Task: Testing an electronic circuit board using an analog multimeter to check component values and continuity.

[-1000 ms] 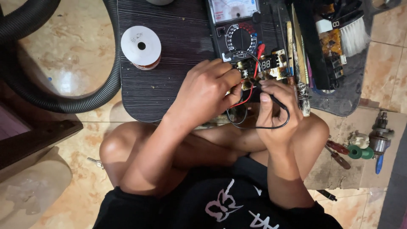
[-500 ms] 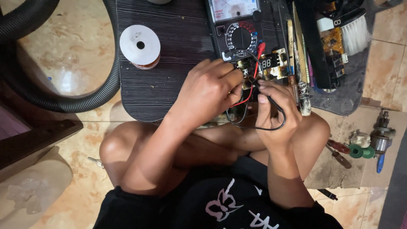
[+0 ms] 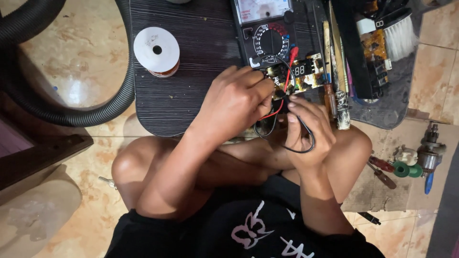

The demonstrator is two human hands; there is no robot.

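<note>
Tiled floor (image 3: 71, 81) surrounds a low dark surface (image 3: 191, 71) with a person sitting cross-legged at its near edge.

Head view: the left hand (image 3: 236, 102) lies knuckles-up over the left end of a small circuit board (image 3: 301, 74), its grip closed on the board's edge, where a red lead (image 3: 282, 93) runs under the fingers. The board sits on the surface just below a black meter (image 3: 267, 36), its little display facing up. The right hand (image 3: 306, 129) is just below the board, grip pinched narrow on a black lead (image 3: 306, 143) that loops down over its fingers; whether a probe tip touches the board cannot be told. A white spool (image 3: 157, 50) stands well apart to the left, a grey hose (image 3: 71, 114) curves round the surface's left corner, and a white brush (image 3: 399, 36) lies among the tools at the right. Screwdrivers (image 3: 382, 169) lie on the floor by the right knee.

Against the frame half a second ago, the left hand stays in the same place on the board, and the right hand has shifted only slightly, the lead's loop hanging much as before.
</note>
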